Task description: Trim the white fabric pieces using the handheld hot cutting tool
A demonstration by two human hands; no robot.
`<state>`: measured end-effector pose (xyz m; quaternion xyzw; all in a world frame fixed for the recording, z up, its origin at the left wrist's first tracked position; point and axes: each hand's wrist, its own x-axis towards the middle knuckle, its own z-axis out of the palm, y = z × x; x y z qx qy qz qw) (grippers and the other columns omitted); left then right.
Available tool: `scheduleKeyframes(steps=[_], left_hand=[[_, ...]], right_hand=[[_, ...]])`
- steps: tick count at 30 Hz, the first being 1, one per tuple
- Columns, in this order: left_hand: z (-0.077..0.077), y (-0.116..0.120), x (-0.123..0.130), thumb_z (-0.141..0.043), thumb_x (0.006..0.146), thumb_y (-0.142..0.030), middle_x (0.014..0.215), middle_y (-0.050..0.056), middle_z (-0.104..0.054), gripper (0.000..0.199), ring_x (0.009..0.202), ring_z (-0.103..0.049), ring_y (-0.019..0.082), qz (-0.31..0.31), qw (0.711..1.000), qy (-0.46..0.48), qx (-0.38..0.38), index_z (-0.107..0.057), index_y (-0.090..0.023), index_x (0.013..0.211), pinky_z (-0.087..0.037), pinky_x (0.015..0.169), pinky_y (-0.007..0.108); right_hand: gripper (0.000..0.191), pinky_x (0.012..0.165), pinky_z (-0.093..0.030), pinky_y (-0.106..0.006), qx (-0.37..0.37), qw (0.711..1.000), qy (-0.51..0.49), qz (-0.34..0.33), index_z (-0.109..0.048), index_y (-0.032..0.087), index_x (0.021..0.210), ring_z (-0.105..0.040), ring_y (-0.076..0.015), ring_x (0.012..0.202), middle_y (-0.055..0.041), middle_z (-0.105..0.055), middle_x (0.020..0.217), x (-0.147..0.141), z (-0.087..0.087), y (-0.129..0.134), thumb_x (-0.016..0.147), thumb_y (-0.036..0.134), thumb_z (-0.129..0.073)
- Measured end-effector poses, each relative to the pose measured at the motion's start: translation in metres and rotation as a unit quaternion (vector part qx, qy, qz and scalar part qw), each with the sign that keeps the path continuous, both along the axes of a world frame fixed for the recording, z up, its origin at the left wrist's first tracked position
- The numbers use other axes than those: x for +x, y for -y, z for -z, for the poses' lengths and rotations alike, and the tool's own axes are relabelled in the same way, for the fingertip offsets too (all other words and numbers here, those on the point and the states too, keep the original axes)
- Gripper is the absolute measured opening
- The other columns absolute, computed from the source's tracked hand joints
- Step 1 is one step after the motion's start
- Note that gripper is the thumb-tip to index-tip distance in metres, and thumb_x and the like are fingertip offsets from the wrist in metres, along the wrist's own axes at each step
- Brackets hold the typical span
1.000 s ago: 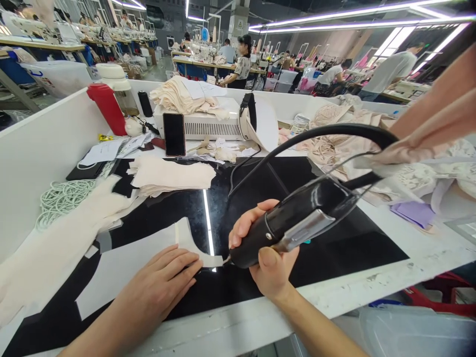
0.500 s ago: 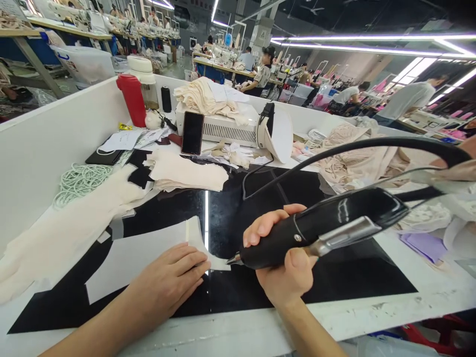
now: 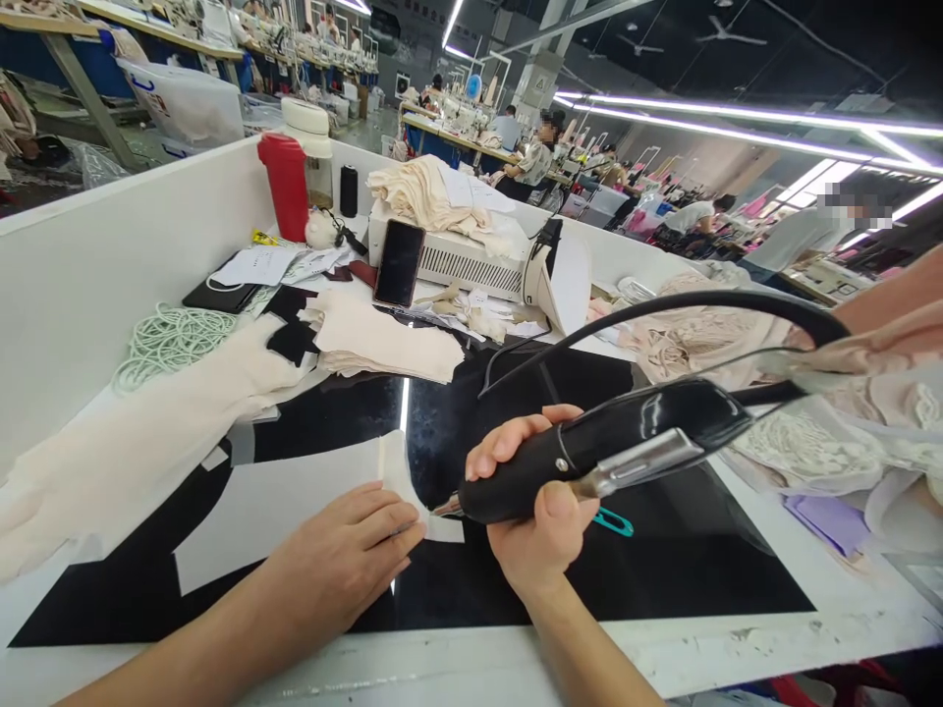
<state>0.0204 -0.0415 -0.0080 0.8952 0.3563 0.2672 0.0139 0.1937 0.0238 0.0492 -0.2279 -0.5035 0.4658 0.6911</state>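
Observation:
My left hand [image 3: 360,540] lies over a white pattern-shaped piece [image 3: 272,501] on the black glossy sheet, its fingers extended and resting near the right end. Under those fingertips is a small cream fabric strip [image 3: 398,469]. My right hand [image 3: 541,520] is wrapped around a black corded hand tool [image 3: 516,471] with a silver lever on its side. The tool's pointed metal tip [image 3: 447,506] meets the strip's right edge, close to my left fingertips. A white tab [image 3: 446,531] shows just below the tip. Behind my right hand lies a teal clip-like item [image 3: 615,521].
Beyond the hands are a cream fabric stack [image 3: 387,339], longer cream pieces [image 3: 147,432], green cord [image 3: 173,344], a phone [image 3: 399,263] and a white vented box [image 3: 471,270]. Beige garments [image 3: 707,334] heap at the right. The tool's black cable [image 3: 663,302] arches above the table. People work farther back.
The tool has shifted left, its tip moving from the tab's outer end to the strip's edge near my left fingers. The teal item has come into view. The camera view has tilted slightly.

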Motion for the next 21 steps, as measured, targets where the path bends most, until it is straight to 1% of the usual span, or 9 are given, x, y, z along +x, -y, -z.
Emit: scheduleKeyframes(steps=[6,8,13,21], left_hand=[[0.002,0.000,0.000,-0.046,0.104,-0.010,0.113,0.009,-0.072,0.030,0.105,-0.069,0.023,-0.001,1.000,-0.007,0.002,-0.064,-0.014,0.127,-0.054,0.109,0.047],[0.004,0.001,0.000,-0.046,0.104,-0.010,0.114,0.009,-0.072,0.029,0.104,-0.069,0.023,0.001,1.000,-0.006,0.006,-0.064,-0.013,0.127,-0.054,0.109,0.048],[0.003,0.000,0.000,-0.045,0.104,-0.008,0.112,0.007,-0.073,0.029,0.104,-0.068,0.022,-0.001,1.000,0.010,0.003,-0.066,-0.014,0.122,-0.053,0.110,0.045],[0.000,0.000,-0.001,-0.045,0.105,-0.008,0.113,0.007,-0.073,0.028,0.105,-0.069,0.020,0.003,1.000,0.014,0.003,-0.066,-0.014,0.124,-0.052,0.112,0.043]], right_hand=[[0.034,0.057,-0.054,-0.027,-0.008,1.000,-0.016,-0.025,-0.059,0.029,0.115,-0.061,-0.0126,0.062,0.0046,-0.064,0.080,0.001,-0.001,0.000,0.088,0.039,-0.077],[0.037,0.055,-0.054,-0.027,-0.012,1.000,-0.021,-0.017,-0.059,0.029,0.113,-0.060,-0.0129,0.061,0.0048,-0.063,0.079,0.004,-0.004,0.001,0.085,0.041,-0.079],[0.042,0.051,-0.053,-0.030,-0.022,0.999,0.001,0.036,-0.057,0.029,0.110,-0.055,-0.0146,0.057,0.0051,-0.058,0.075,0.014,-0.008,0.002,0.080,0.050,-0.079],[0.042,0.050,-0.053,-0.029,-0.019,1.000,-0.002,0.024,-0.057,0.029,0.110,-0.055,-0.0143,0.057,0.0052,-0.059,0.076,0.014,-0.003,0.003,0.081,0.048,-0.079]])
